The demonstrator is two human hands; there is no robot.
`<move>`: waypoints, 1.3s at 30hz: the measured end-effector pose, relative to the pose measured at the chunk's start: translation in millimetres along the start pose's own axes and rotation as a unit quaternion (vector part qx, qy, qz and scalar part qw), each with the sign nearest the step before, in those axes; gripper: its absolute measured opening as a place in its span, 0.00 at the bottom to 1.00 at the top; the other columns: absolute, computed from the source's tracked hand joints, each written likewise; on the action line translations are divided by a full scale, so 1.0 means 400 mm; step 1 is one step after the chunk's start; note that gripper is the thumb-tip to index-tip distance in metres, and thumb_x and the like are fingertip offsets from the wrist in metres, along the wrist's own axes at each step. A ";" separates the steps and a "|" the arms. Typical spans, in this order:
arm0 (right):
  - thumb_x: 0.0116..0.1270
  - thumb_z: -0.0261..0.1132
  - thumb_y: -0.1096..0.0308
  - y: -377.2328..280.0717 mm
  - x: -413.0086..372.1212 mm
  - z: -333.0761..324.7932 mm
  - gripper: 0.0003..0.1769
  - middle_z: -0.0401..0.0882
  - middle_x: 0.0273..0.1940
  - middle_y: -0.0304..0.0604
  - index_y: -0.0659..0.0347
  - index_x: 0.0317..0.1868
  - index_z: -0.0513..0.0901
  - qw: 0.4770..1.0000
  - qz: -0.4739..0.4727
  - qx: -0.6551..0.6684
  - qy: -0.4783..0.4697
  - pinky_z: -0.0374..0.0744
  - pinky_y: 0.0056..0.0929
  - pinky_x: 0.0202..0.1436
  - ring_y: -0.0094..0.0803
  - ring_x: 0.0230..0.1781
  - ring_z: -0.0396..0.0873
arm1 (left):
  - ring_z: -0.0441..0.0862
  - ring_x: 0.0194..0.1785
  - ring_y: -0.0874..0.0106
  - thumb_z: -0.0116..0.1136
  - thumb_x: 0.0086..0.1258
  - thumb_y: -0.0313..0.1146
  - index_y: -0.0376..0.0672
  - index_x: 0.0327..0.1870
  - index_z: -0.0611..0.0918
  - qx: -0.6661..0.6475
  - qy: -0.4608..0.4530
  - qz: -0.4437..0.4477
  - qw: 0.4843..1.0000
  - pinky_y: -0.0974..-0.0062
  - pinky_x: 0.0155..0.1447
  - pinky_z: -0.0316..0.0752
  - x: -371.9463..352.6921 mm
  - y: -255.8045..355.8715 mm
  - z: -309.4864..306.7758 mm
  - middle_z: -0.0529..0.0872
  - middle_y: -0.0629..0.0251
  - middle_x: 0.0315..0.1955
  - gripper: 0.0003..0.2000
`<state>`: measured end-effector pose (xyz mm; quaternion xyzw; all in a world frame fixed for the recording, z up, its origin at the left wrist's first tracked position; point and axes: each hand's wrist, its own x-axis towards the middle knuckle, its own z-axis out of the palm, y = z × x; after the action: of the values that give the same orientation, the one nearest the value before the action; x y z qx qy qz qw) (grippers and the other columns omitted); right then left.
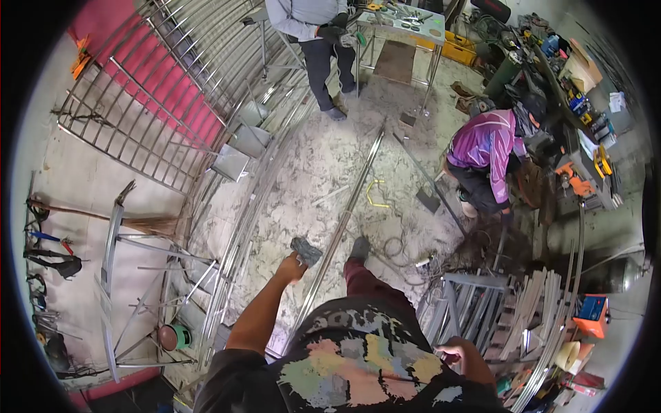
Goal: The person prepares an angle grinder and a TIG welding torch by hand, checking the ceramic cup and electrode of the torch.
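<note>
Grip: left hand (290, 267) is closed on a dark grey crumpled pad (306, 251), fingers wrapped over its near edge. The right hand (460, 354) is curled low at the hip with something small and reddish by the fingers, and whether it is clamped on it I cannot tell.
Pad's place: against the long shiny steel tube (344, 213), at the end nearest the person. The tube lies on the pale stained concrete floor (310, 165) and runs away toward the far table.
Close by: the person's dark shoe (359, 246) sits just right of the tube. A rack of stacked grey steel strips and offcuts (530, 310) stands just beside the right hand. A bundle of curved steel bars (241, 234) crowds the tube's left side.
Left side: an open steel trestle frame (138, 289), with a round green-rimmed disc (175, 337) at its foot.
Middle ground: a yellow bent bracket (375, 193) and a grey coiled cable (399, 248) lie on the floor. A crouching person in a purple shirt (485, 148) bends over by the cluttered workbench (585, 138).
Far: a barred steel gate panel (151, 103) leans at the left. A standing person in a grey top (303, 17) is at a metal-legged table (403, 27).
Left arm: bare, stretched forward and down, nearly straight.
Right arm: bent, hand low at the right.
Pad's look: blocky, rumpled, dark with lighter patches.
</note>
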<state>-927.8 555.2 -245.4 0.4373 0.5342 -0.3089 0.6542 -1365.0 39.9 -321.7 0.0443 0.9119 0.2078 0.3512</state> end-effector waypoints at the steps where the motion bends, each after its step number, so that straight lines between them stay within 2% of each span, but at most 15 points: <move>1: 0.77 0.68 0.34 -0.079 -0.037 -0.036 0.34 0.88 0.26 0.49 0.63 0.36 0.84 0.999 -0.015 0.027 0.035 0.87 0.37 0.30 0.37 0.20 0.87 | 0.89 0.63 0.49 0.68 0.74 0.52 0.36 0.76 0.73 0.017 -0.018 -0.005 1.000 0.57 0.68 0.83 0.035 0.011 -0.028 0.91 0.44 0.58 0.37; 3: 0.77 0.68 0.35 -0.179 0.024 -0.104 0.34 0.89 0.30 0.51 0.64 0.39 0.85 0.996 -0.031 0.068 0.038 0.88 0.40 0.29 0.40 0.25 0.90 | 0.88 0.64 0.47 0.70 0.71 0.54 0.36 0.76 0.74 0.093 -0.029 0.013 0.995 0.56 0.68 0.82 0.116 -0.062 -0.034 0.91 0.42 0.57 0.39; 6: 0.76 0.68 0.34 -0.324 0.022 -0.187 0.35 0.91 0.33 0.51 0.65 0.41 0.85 0.996 -0.067 0.058 0.031 0.88 0.39 0.29 0.41 0.28 0.92 | 0.84 0.69 0.44 0.69 0.71 0.54 0.32 0.77 0.73 0.145 -0.105 -0.048 0.983 0.54 0.73 0.79 0.138 -0.044 -0.180 0.86 0.36 0.64 0.41; 8: 0.76 0.69 0.34 -0.400 0.004 -0.261 0.36 0.92 0.34 0.52 0.67 0.41 0.86 0.994 -0.092 0.062 0.020 0.87 0.38 0.29 0.41 0.28 0.92 | 0.84 0.69 0.44 0.69 0.70 0.54 0.31 0.76 0.74 0.103 -0.068 -0.086 0.989 0.53 0.74 0.78 0.189 -0.046 -0.268 0.85 0.36 0.65 0.41; 10: 0.75 0.70 0.35 -0.464 -0.062 -0.342 0.36 0.92 0.34 0.52 0.69 0.41 0.86 0.993 -0.087 0.066 0.044 0.87 0.38 0.29 0.41 0.27 0.92 | 0.84 0.70 0.44 0.69 0.69 0.54 0.31 0.74 0.76 0.104 0.000 -0.099 0.990 0.53 0.73 0.79 0.260 -0.136 -0.302 0.85 0.36 0.65 0.41; 12: 0.75 0.70 0.36 -0.488 -0.090 -0.415 0.36 0.91 0.33 0.53 0.70 0.39 0.86 0.986 -0.115 0.089 0.079 0.88 0.40 0.29 0.41 0.27 0.91 | 0.84 0.69 0.44 0.68 0.69 0.54 0.31 0.73 0.76 0.087 0.037 -0.144 0.985 0.53 0.73 0.79 0.289 -0.124 -0.364 0.85 0.35 0.65 0.40; 15: 0.75 0.71 0.37 -0.507 -0.135 -0.501 0.36 0.90 0.31 0.54 0.71 0.39 0.86 0.975 -0.114 0.156 0.113 0.88 0.41 0.28 0.42 0.26 0.91 | 0.83 0.70 0.44 0.68 0.68 0.53 0.28 0.73 0.75 0.109 -0.019 -0.182 0.977 0.54 0.74 0.79 0.359 -0.090 -0.425 0.85 0.33 0.65 0.41; 19: 0.76 0.71 0.37 -0.528 -0.181 -0.511 0.37 0.90 0.31 0.55 0.74 0.40 0.87 0.958 -0.094 0.197 0.187 0.88 0.40 0.25 0.43 0.26 0.91 | 0.85 0.68 0.43 0.69 0.69 0.60 0.20 0.72 0.71 0.177 -0.080 -0.127 0.973 0.54 0.71 0.81 0.518 -0.041 -0.475 0.84 0.31 0.64 0.47; 22: 0.78 0.69 0.39 -0.587 -0.202 -0.449 0.37 0.90 0.31 0.56 0.75 0.37 0.87 0.957 -0.041 0.238 0.160 0.89 0.41 0.27 0.44 0.26 0.92 | 0.85 0.68 0.43 0.69 0.68 0.64 0.21 0.72 0.72 0.202 -0.107 -0.076 0.971 0.54 0.70 0.81 0.720 0.012 -0.533 0.85 0.30 0.63 0.49; 25: 0.80 0.67 0.42 -0.661 -0.169 -0.318 0.36 0.91 0.32 0.59 0.76 0.34 0.87 0.946 -0.006 0.302 0.115 0.92 0.44 0.33 0.47 0.30 0.93 | 0.85 0.68 0.42 0.69 0.68 0.59 0.22 0.69 0.75 0.218 -0.120 0.005 0.969 0.53 0.70 0.81 0.971 0.108 -0.608 0.86 0.32 0.62 0.44; 29: 0.79 0.69 0.45 -0.857 -0.281 -0.126 0.33 0.91 0.38 0.63 0.76 0.50 0.84 0.913 0.032 0.392 0.105 0.91 0.52 0.33 0.54 0.32 0.93 | 0.85 0.66 0.41 0.66 0.70 0.50 0.28 0.66 0.80 0.239 -0.115 0.111 0.958 0.52 0.72 0.80 1.311 0.260 -0.725 0.87 0.33 0.60 0.34; 32: 0.80 0.67 0.42 -0.961 -0.203 0.154 0.34 0.91 0.40 0.63 0.75 0.49 0.85 0.877 0.070 0.475 0.026 0.91 0.52 0.34 0.58 0.32 0.93 | 0.84 0.67 0.41 0.66 0.72 0.48 0.30 0.67 0.81 0.227 -0.116 0.159 0.954 0.53 0.72 0.79 1.485 0.418 -0.831 0.86 0.34 0.61 0.31; 36: 0.79 0.63 0.34 -1.150 -0.310 0.360 0.38 0.93 0.34 0.55 0.70 0.45 0.90 0.906 0.055 0.419 -0.020 0.92 0.46 0.39 0.48 0.33 0.93 | 0.87 0.64 0.44 0.67 0.72 0.47 0.33 0.67 0.82 0.171 -0.136 0.170 0.961 0.54 0.71 0.79 1.671 0.521 -0.908 0.90 0.39 0.57 0.30; 38: 0.79 0.60 0.30 -1.240 -0.312 0.414 0.41 0.94 0.31 0.50 0.67 0.42 0.92 0.929 0.016 0.370 -0.029 0.92 0.43 0.42 0.43 0.33 0.94 | 0.91 0.56 0.45 0.66 0.72 0.45 0.32 0.65 0.83 0.169 -0.145 0.190 0.956 0.53 0.66 0.82 1.739 0.516 -0.922 0.93 0.42 0.50 0.28; 39: 0.78 0.60 0.29 -1.290 -0.358 0.404 0.41 0.92 0.26 0.45 0.64 0.37 0.94 0.911 -0.006 0.410 -0.026 0.91 0.42 0.41 0.37 0.29 0.93 | 0.92 0.52 0.45 0.66 0.72 0.43 0.32 0.66 0.83 0.165 -0.177 0.178 0.954 0.52 0.62 0.83 1.758 0.509 -0.931 0.94 0.43 0.46 0.27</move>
<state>-1342.2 180.5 -223.8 0.6556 0.3456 -0.5165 0.4288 -2150.7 255.1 -427.3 0.2990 0.8340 0.1023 0.4522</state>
